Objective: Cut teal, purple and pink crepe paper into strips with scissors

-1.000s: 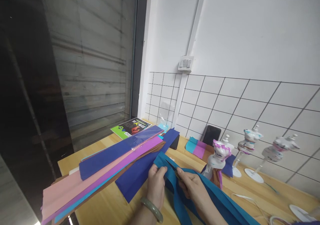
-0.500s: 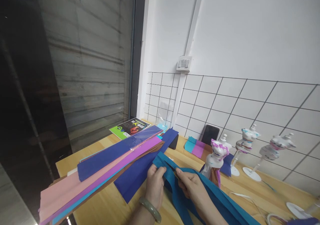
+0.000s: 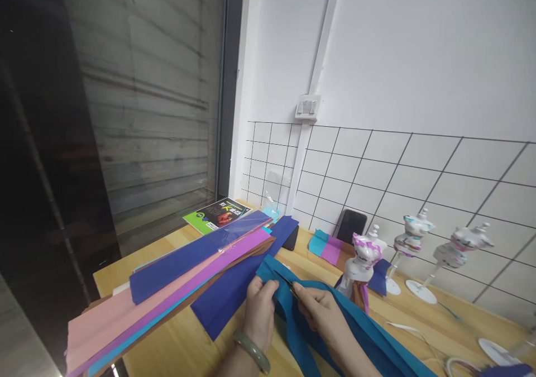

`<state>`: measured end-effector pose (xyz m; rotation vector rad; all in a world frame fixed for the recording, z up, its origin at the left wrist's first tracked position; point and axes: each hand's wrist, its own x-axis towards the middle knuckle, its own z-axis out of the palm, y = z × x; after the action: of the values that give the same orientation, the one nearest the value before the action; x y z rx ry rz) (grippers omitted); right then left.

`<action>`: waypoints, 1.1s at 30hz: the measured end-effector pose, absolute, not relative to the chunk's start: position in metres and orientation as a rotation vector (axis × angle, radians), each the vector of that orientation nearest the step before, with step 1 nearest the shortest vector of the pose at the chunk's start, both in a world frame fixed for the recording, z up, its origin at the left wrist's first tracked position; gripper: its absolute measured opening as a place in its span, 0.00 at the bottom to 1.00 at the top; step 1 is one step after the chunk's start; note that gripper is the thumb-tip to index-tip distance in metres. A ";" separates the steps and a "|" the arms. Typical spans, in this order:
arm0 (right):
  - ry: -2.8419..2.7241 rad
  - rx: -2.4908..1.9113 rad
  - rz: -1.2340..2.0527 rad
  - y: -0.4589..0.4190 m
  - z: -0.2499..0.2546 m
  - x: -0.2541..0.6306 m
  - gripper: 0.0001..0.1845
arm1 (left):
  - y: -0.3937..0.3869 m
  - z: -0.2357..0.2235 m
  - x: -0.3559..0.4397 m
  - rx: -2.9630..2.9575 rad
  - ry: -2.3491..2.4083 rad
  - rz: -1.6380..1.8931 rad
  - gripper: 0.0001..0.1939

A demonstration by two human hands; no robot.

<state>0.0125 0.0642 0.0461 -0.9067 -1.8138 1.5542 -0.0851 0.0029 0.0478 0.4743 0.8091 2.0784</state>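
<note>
My left hand (image 3: 259, 310), with a green bangle on the wrist, pinches the near end of a long teal crepe paper strip (image 3: 355, 332) that runs off to the lower right. My right hand (image 3: 320, 313) is closed around dark scissors (image 3: 287, 283), whose blades point into a slit at the strip's end. Both hands sit low in the middle of the view, over the wooden table (image 3: 180, 343).
A stack of long blue, purple, pink and brown paper sheets (image 3: 176, 279) lies to the left. Three small dress-form figures (image 3: 364, 259) stand to the right near a wire grid, with a phone (image 3: 352, 225), a green booklet (image 3: 218, 215) and folded coloured paper (image 3: 329, 248) behind.
The scissors have edged slightly along the slit in the teal strip; the hands stay almost where they were. The view shifted a little.
</note>
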 end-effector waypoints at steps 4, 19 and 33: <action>-1.811 -0.905 1.548 0.062 0.048 0.012 0.34 | 0.003 0.047 -0.086 0.481 0.822 2.078 0.05; -1.838 -0.928 1.540 0.063 0.052 0.007 0.32 | 0.001 0.049 -0.086 0.510 0.854 2.055 0.04; -1.858 -0.917 1.476 0.065 0.051 -0.001 0.32 | 0.003 0.046 -0.088 0.468 0.836 2.071 0.05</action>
<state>-0.0010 0.0650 0.0507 -0.9172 -1.8575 1.4759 -0.0881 0.0026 0.0463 0.4676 0.8361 2.0711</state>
